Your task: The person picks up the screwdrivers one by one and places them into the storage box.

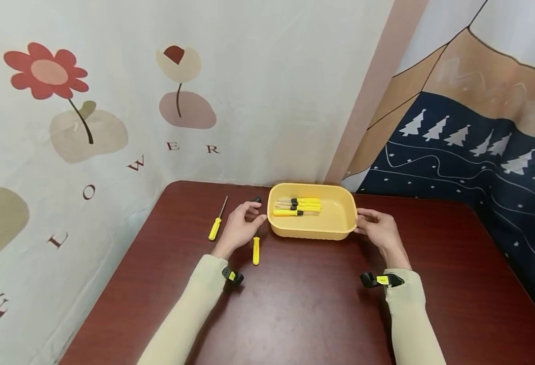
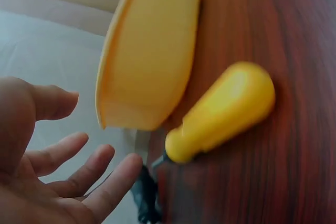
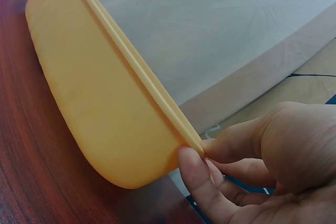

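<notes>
A yellow plastic basin [image 1: 313, 233] stands on the table, with several yellow-handled screwdrivers [image 1: 296, 204] lying inside it. My right hand [image 1: 379, 230] pinches the basin's rim at its right end; thumb and fingers meet on the edge in the right wrist view. Just left of the basin is my left hand [image 1: 240, 225], fingers spread and apart from the rim in the left wrist view. Close by that hand lies a screwdriver with a yellow handle [image 2: 226, 111], its shaft partly hidden. A second loose screwdriver [image 1: 216, 225] lies farther left.
A small black object [image 1: 257, 199], its kind unclear, lies behind the left hand. The dark red-brown table [image 1: 304, 314] meets a printed curtain [image 1: 267, 101] at its back edge. Each wrist wears a black strap with a camera [image 1: 381, 280].
</notes>
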`<state>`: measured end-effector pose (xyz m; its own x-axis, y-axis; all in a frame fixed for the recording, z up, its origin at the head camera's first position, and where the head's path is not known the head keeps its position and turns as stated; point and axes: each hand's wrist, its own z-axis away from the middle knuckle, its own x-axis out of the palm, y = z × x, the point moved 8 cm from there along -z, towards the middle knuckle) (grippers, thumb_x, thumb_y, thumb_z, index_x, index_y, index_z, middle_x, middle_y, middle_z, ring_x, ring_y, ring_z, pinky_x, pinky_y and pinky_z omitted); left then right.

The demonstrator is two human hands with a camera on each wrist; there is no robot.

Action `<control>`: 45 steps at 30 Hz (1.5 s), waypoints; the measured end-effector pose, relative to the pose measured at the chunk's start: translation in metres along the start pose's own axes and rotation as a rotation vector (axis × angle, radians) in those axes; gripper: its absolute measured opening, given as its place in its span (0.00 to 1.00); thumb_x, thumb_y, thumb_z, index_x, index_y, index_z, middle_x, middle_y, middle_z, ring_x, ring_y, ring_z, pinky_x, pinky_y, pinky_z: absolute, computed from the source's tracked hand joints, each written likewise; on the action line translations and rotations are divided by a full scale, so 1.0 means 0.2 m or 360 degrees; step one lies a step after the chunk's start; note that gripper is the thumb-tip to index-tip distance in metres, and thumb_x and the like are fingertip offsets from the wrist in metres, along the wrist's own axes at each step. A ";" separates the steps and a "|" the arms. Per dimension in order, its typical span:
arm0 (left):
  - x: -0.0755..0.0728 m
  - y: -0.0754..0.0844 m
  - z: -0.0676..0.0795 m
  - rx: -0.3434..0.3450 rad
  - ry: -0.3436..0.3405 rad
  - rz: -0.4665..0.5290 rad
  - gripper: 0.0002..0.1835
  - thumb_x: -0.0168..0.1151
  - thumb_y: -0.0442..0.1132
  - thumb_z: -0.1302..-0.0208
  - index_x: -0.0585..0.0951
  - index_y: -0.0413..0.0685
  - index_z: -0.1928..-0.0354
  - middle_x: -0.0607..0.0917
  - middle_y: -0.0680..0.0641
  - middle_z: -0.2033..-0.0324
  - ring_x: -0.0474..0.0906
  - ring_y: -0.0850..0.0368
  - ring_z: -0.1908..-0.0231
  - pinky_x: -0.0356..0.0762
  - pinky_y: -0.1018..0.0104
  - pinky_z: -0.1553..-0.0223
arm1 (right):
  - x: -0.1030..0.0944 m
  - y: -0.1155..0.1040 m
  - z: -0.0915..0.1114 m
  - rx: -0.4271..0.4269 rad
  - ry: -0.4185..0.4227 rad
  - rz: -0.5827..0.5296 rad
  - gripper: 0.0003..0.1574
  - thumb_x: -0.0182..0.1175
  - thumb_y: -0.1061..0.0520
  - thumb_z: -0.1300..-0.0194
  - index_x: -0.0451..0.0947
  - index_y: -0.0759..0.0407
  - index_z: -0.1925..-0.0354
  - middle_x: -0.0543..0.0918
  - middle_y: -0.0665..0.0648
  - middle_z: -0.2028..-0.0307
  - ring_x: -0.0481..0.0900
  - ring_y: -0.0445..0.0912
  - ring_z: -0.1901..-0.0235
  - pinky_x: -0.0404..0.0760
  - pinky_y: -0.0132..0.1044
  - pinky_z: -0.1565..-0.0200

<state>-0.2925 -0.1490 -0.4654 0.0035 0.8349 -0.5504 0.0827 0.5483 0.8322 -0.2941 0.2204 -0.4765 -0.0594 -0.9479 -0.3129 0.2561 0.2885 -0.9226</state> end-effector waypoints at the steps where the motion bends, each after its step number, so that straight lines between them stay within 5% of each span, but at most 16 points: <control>1: -0.01 0.00 0.00 0.0029 0.0000 -0.0050 0.25 0.64 0.45 0.27 0.75 0.46 0.33 0.81 0.42 0.45 0.80 0.45 0.44 0.84 0.50 0.42 | 0.00 0.00 0.00 -0.0001 -0.0001 0.0002 0.27 0.59 0.61 0.25 0.73 0.63 0.31 0.78 0.69 0.40 0.86 0.36 0.63 0.89 0.31 0.52; 10: -0.11 -0.02 0.00 0.0242 0.0007 -0.0447 0.27 0.64 0.46 0.29 0.74 0.44 0.33 0.77 0.38 0.39 0.71 0.42 0.37 0.76 0.45 0.36 | -0.02 0.00 -0.01 -0.0017 0.0004 0.0000 0.27 0.59 0.62 0.25 0.73 0.63 0.31 0.79 0.69 0.41 0.86 0.38 0.63 0.89 0.33 0.51; 17: -0.18 -0.14 0.01 0.0194 -0.0003 -0.0674 0.32 0.63 0.46 0.29 0.68 0.45 0.26 0.71 0.37 0.32 0.59 0.38 0.25 0.68 0.37 0.28 | 0.01 0.00 -0.01 -0.0055 -0.0029 -0.0037 0.28 0.60 0.62 0.26 0.72 0.65 0.31 0.79 0.71 0.40 0.87 0.39 0.61 0.89 0.31 0.53; 26: -0.28 -0.27 -0.03 0.0086 -0.0031 -0.0825 0.35 0.61 0.44 0.28 0.64 0.40 0.24 0.69 0.32 0.32 0.64 0.35 0.30 0.73 0.37 0.34 | 0.02 0.00 -0.02 -0.0065 -0.0008 -0.0054 0.27 0.60 0.63 0.27 0.73 0.65 0.32 0.80 0.70 0.42 0.87 0.40 0.61 0.89 0.30 0.56; 37: -0.36 -0.32 -0.08 0.0076 -0.0059 -0.0854 0.25 0.62 0.34 0.34 0.76 0.33 0.36 0.82 0.31 0.47 0.78 0.35 0.46 0.81 0.44 0.46 | 0.01 0.00 -0.03 -0.0076 -0.0024 -0.0061 0.27 0.60 0.63 0.27 0.73 0.66 0.32 0.80 0.70 0.42 0.87 0.41 0.61 0.89 0.28 0.57; 45: -0.36 -0.35 -0.12 -0.0168 -0.0170 -0.0711 0.23 0.63 0.35 0.32 0.76 0.32 0.38 0.85 0.32 0.55 0.84 0.44 0.58 0.86 0.59 0.63 | 0.00 0.01 -0.02 -0.0056 -0.0001 -0.0066 0.27 0.60 0.63 0.27 0.73 0.66 0.32 0.80 0.71 0.41 0.87 0.39 0.63 0.90 0.30 0.55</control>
<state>-0.3218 -0.2461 -0.4831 0.0938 0.5095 -0.8553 -0.0024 0.8592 0.5116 -0.2981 0.2214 -0.4784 -0.0688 -0.9592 -0.2741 0.2195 0.2535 -0.9421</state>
